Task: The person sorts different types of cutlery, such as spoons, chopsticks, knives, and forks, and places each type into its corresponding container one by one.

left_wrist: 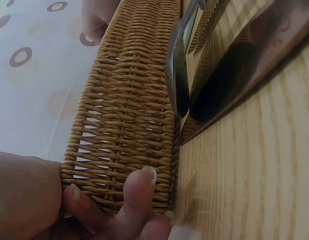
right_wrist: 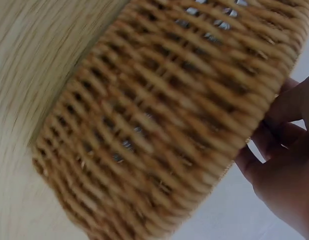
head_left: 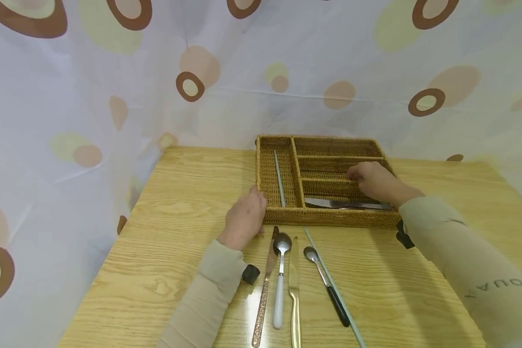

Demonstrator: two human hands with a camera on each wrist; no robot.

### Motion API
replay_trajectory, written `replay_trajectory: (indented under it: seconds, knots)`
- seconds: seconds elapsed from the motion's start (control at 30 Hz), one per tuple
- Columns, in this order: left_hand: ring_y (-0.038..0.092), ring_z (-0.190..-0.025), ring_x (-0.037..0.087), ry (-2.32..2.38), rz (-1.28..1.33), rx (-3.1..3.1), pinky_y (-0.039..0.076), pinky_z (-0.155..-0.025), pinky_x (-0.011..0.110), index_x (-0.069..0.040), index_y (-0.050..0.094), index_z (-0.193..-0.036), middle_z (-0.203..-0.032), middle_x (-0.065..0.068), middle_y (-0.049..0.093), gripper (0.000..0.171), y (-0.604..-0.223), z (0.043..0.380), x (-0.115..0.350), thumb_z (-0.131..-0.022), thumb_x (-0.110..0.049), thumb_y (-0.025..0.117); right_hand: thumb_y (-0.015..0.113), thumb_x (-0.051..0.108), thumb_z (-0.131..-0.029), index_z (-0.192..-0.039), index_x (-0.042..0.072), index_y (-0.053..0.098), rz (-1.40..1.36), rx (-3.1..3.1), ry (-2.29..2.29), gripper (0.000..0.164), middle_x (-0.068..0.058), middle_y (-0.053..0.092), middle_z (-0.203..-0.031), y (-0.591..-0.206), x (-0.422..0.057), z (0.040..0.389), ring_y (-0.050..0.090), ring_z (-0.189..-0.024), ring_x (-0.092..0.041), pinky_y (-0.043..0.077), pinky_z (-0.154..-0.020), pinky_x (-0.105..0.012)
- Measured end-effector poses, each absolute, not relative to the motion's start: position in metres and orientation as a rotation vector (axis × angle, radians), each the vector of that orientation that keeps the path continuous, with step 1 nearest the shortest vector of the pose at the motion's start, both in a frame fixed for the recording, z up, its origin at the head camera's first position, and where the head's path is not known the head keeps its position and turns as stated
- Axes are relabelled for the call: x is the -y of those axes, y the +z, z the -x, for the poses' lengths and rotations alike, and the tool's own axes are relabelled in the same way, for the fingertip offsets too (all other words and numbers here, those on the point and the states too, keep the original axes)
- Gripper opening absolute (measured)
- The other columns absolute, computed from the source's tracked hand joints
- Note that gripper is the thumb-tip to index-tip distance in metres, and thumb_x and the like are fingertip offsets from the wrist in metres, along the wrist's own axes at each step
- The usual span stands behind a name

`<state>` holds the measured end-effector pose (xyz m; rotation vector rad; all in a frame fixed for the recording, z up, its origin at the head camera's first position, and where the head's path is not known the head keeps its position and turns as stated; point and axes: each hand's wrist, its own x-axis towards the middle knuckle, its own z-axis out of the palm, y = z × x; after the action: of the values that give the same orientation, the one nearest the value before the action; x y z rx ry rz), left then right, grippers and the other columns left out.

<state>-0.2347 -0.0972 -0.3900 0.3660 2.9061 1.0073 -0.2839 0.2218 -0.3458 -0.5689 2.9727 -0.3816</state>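
Note:
A wicker cutlery tray (head_left: 330, 220) with several compartments stands on the wooden table. My left hand (head_left: 245, 217) grips its front left corner; in the left wrist view the fingers bend around the woven wall (left_wrist: 124, 95). My right hand (head_left: 376, 181) reaches over the right side into the tray, fingers bent down by the divider between the middle and front compartments. The tray wall (right_wrist: 144, 110) hides its fingertips in the right wrist view, and I cannot tell whether they hold anything. A silver knife (head_left: 343, 205) lies in the front compartment, a pale chopstick (head_left: 279, 176) in the left one.
In front of the tray lie a copper-coloured knife (head_left: 263, 295), a white-handled spoon (head_left: 282, 244), a gold knife (head_left: 294, 280), a small black-handled spoon (head_left: 337, 304) and another pale chopstick (head_left: 352, 325). A patterned curtain (head_left: 252, 116) hangs behind the table (head_left: 178, 193).

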Motion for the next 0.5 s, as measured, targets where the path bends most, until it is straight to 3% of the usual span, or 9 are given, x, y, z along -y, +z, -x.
replay_trajectory:
  seconds: [0.2, 0.3, 0.5]
  knots:
    - [0.050, -0.036, 0.011, 0.989, -0.391, -2.933, 0.042, -0.035, 0.030, 0.005, 0.038, -0.124, -0.048, 0.002, 0.054, 0.044, -0.389, 0.235, 0.095, -0.102, -0.031, 0.022, 0.041, -0.001, -0.090, -0.097, 0.003, 0.060, 0.709, -3.187, -0.319, 0.021, -0.013, 0.061, -0.092, -0.342, -0.218, 0.282, 0.056, -0.083, -0.027, 0.048, -0.071, -0.045]
    - [0.049, -0.035, 0.011, 0.979, -0.405, -2.948, 0.042, -0.035, 0.030, 0.003, 0.042, -0.116, -0.048, 0.002, 0.053, 0.041, -0.389, 0.235, 0.095, -0.102, -0.030, 0.023, 0.045, 0.001, -0.089, -0.098, 0.004, 0.058, 0.798, -3.180, -0.304, 0.016, -0.012, 0.061, -0.092, -0.335, -0.211, 0.277, 0.056, -0.082, -0.024, 0.049, -0.070, -0.043]
    - [0.049, -0.037, 0.012, 0.992, -0.406, -2.944, 0.041, -0.035, 0.030, 0.003, 0.042, -0.117, -0.049, 0.002, 0.053, 0.040, -0.391, 0.234, 0.097, -0.102, -0.029, 0.024, 0.051, 0.006, -0.090, -0.098, 0.007, 0.060, 0.841, -2.844, -0.314, 0.012, -0.007, 0.063, -0.089, -0.329, -0.196, 0.264, 0.056, -0.073, -0.013, 0.049, -0.064, -0.036]
